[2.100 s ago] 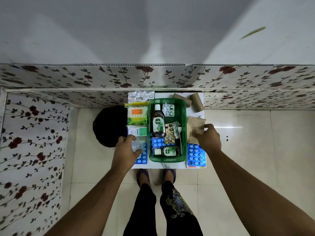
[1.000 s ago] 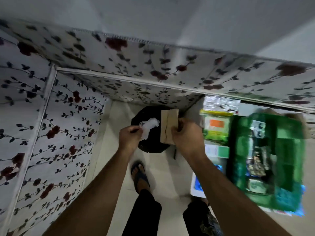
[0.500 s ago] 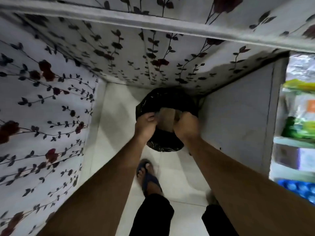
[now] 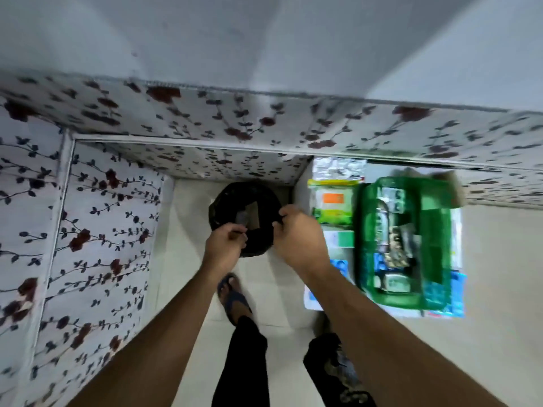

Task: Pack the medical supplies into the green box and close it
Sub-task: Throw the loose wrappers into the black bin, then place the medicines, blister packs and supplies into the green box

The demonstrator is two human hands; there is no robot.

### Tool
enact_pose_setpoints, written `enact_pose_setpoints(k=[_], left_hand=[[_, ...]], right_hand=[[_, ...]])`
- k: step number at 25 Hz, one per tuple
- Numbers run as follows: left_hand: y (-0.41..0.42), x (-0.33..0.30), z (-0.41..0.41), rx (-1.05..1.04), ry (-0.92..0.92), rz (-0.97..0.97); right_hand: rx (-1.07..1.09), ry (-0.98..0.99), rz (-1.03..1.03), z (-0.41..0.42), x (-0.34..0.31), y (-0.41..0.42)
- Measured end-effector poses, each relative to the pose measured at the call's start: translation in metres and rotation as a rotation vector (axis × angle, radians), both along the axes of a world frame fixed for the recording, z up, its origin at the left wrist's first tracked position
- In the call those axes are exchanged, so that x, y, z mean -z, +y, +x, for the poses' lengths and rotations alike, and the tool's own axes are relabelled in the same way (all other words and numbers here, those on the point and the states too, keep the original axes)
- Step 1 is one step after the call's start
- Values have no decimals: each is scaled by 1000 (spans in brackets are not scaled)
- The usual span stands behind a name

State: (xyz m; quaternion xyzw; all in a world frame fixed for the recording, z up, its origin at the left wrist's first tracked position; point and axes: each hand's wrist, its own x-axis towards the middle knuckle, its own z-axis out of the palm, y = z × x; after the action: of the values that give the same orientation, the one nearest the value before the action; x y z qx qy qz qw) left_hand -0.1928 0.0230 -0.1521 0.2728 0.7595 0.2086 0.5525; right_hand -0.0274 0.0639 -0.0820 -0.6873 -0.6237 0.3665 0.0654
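Observation:
The green box [image 4: 432,245] stands open on a small white table [image 4: 301,186] at the right, holding a brown bottle [image 4: 382,223], blister strips and small packets. Beside it lie a green-yellow swab pack [image 4: 333,207], a silver blister pack [image 4: 338,168], a white-green carton [image 4: 340,239] and blue pill trays [image 4: 457,292]. My left hand [image 4: 226,245] hovers over the near rim of a black bin [image 4: 223,201], fingers closed and holding nothing. My right hand [image 4: 298,236] is at the bin's right rim, fingers apart and also holding nothing. A brown cardboard piece [image 4: 252,217] lies inside the bin.
The bin stands on the tiled floor [image 4: 182,259] in a corner between floral-papered walls [image 4: 97,230] and the table's left side. My feet in sandals [image 4: 232,295] are just in front of it. Blurred brown cardboard [image 4: 454,189] lies behind the green box.
Both hands carried a cardboard piece and a clear wrapper from the table to the black bin and let them go inside. The hands have since lifted, and the view has swung back right.

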Motion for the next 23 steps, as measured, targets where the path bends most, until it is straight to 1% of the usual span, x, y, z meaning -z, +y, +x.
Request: enact_pose_setpoints(k=[3,6,8,10,13,15,17,20,23], left_hand=[[-11,-48,53,87,73,54],[-16,-79,108,224,154,135],[-14,-86,134,403,289,239],[-10,-85,148,579,446,332],[-7,-70,159,715,614,412],[-5,-57,164,785,694,456],[-3,-49,163,822,779,499],[0,-44,164,864,830,525],[-8,-53,162,799,790,494]], right_hand=[[29,73,123,75,-61,-13],[245,141,214,169,-101,-23],[405,104,245,230,-104,-28],[522,-3,217,280,-83,-28],[555,-115,46,327,-28,-30],[544,-128,-31,340,0,-30],[531,-116,-50,340,14,-26],[554,-130,-52,340,24,-19],[581,-109,-65,339,31,-18]])
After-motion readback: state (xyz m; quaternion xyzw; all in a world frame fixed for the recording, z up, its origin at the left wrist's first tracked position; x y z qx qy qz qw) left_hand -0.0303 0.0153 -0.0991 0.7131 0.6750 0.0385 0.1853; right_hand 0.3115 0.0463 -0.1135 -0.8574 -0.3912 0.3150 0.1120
